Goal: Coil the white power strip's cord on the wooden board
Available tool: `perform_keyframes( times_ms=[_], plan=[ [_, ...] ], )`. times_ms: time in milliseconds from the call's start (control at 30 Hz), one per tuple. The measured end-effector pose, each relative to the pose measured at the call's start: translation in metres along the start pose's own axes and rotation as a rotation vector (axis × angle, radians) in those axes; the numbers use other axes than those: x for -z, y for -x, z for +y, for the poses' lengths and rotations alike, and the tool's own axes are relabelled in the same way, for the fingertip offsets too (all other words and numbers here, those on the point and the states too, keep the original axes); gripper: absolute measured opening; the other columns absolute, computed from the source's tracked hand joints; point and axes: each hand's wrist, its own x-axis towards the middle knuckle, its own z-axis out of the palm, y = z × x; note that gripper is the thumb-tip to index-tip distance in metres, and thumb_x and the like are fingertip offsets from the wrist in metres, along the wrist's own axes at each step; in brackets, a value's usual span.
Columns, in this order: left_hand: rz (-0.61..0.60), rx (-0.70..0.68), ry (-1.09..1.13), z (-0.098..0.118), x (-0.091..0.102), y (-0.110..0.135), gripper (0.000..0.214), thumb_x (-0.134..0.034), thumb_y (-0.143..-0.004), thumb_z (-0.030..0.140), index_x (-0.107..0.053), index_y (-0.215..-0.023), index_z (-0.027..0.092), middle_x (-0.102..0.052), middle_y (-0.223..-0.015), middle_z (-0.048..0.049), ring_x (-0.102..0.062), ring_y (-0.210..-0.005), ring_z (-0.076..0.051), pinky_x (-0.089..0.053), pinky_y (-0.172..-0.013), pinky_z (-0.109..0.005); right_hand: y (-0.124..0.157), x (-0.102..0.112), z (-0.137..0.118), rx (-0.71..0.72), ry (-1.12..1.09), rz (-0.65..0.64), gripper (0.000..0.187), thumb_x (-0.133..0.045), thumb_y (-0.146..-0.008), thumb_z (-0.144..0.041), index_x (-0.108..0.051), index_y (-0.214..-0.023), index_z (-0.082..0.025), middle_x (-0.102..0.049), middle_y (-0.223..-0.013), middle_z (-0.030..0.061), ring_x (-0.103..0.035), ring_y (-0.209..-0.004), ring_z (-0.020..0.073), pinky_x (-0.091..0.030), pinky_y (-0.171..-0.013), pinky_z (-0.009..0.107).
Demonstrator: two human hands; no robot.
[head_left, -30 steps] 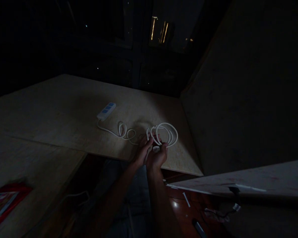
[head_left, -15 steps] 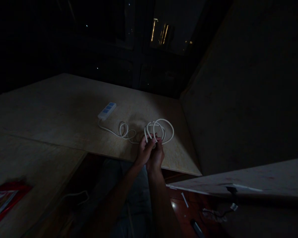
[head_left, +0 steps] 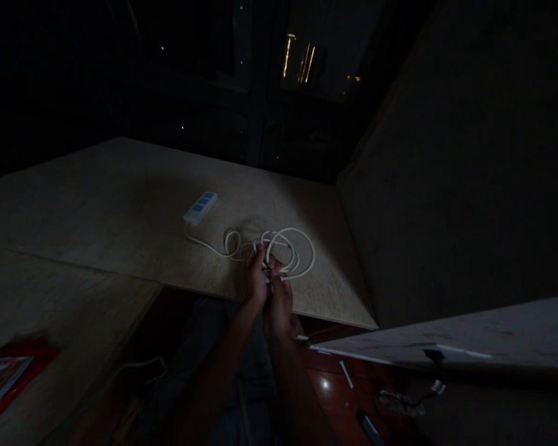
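Note:
Looped white power cord point(head_left: 312, 248) is gathered between my two hands above the near edge of the table. My left hand point(head_left: 256, 279) is closed on the left side of the coils. Close beside it, my right hand point(head_left: 279, 303) grips the lower part of the loops. The fingertips are partly hidden in the dim light. From the coils, a slack stretch of cord with a small loop runs left to a white power strip point(head_left: 201, 208) with blue socket faces, which lies on the table. Below my right hand a pale cord end shows.
A pale stone-patterned tabletop point(head_left: 121, 204) reaches back to dark windows. A dark panel point(head_left: 446, 186) rises at the right. On the left surface lies a red packet point(head_left: 13, 378). The reddish floor point(head_left: 325, 409) holds a black object point(head_left: 369, 427) and a dark cable point(head_left: 416, 406).
Both hands have shifted slightly left and nearer my body with the coils. The right hand has dropped lower, and the slack cord beside the coils has shortened.

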Motion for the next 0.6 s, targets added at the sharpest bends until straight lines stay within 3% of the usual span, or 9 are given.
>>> perform_keyframes(
  times_ms=[100,233,400,500,600],
  plan=[
    [0.015,0.138,0.090,0.003,0.002,-0.001,0.032,-0.072,-0.076,0.043,-0.053,-0.067,0.019,-0.038,-0.042,0.0094,-0.039,-0.037,-0.006,-0.044,-0.050,-0.021,0.002,0.012,0.002,0.018,0.099,-0.034,0.037,-0.069,-0.080,-0.045,-0.071,-0.106,-0.019,-0.074,-0.108,0.0054,-0.064,-0.110,0.0227,-0.044,-0.103,0.039],
    [0.002,0.238,0.074,0.005,0.004,0.004,0.029,-0.071,-0.076,0.041,-0.053,-0.069,0.019,-0.036,-0.038,0.0097,-0.037,-0.035,-0.007,-0.038,-0.044,-0.020,0.004,0.033,-0.006,0.024,0.203,-0.020,0.035,-0.070,-0.079,-0.047,-0.071,-0.096,-0.016,-0.074,-0.100,0.0059,-0.065,-0.105,0.0237,-0.045,-0.100,0.040],
    [-0.040,0.278,-0.012,0.010,0.001,0.009,0.036,-0.066,-0.080,0.051,-0.055,-0.067,0.019,-0.033,-0.033,0.0092,-0.033,-0.029,-0.008,-0.036,-0.041,-0.022,0.001,0.060,-0.024,0.115,0.216,0.069,0.042,-0.074,-0.076,-0.045,-0.062,-0.108,-0.021,-0.071,-0.112,0.0072,-0.067,-0.104,0.0229,-0.051,-0.093,0.041],
    [-0.133,0.370,-0.109,0.017,0.001,0.008,0.047,-0.055,-0.084,0.064,-0.060,-0.072,0.018,-0.037,-0.032,0.0068,-0.035,-0.028,-0.010,-0.034,-0.039,-0.023,-0.008,0.071,-0.048,0.112,0.117,-0.013,0.059,-0.081,-0.070,-0.040,-0.053,-0.121,-0.028,-0.061,-0.133,0.0071,-0.065,-0.111,0.0245,-0.051,-0.096,0.043],
    [-0.238,0.442,-0.190,0.024,0.004,0.006,0.061,-0.045,-0.083,0.075,-0.064,-0.078,0.017,-0.037,-0.031,0.0056,-0.035,-0.026,-0.011,-0.034,-0.037,-0.024,-0.022,0.076,-0.080,-0.028,0.121,-0.186,0.069,-0.084,-0.065,-0.040,-0.054,-0.125,-0.028,-0.059,-0.137,0.0094,-0.066,-0.111,0.0279,-0.052,-0.094,0.045]
  ],
)
